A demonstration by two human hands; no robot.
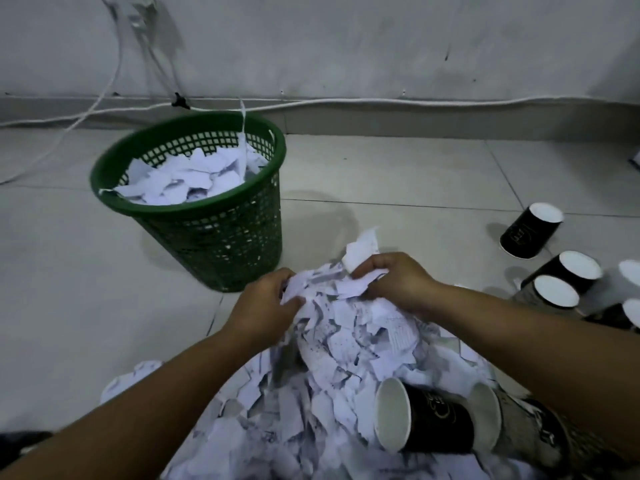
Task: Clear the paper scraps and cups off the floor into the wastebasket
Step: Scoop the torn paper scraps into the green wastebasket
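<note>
Atop the paper scraps [346, 341], both hands, left [263, 306] and right [394, 282], clutch bunched scraps.

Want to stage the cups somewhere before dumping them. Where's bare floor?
Bare tile lies left of the wastebasket, and between it and the cups at right, up to the wall. Crowded: the scrap pile under the left hand and right hand.

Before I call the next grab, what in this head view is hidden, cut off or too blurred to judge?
- Wastebasket: depth left is hidden by the scraps already inside.
- Scrap pile: its near end is cut off by the bottom edge, and cups may lie buried beneath it.
- Cups at right: the frame edge cuts them off, so no full count.
- Cup print: blurred.
- Fingertips of left hand and right hand: buried in paper.
</note>
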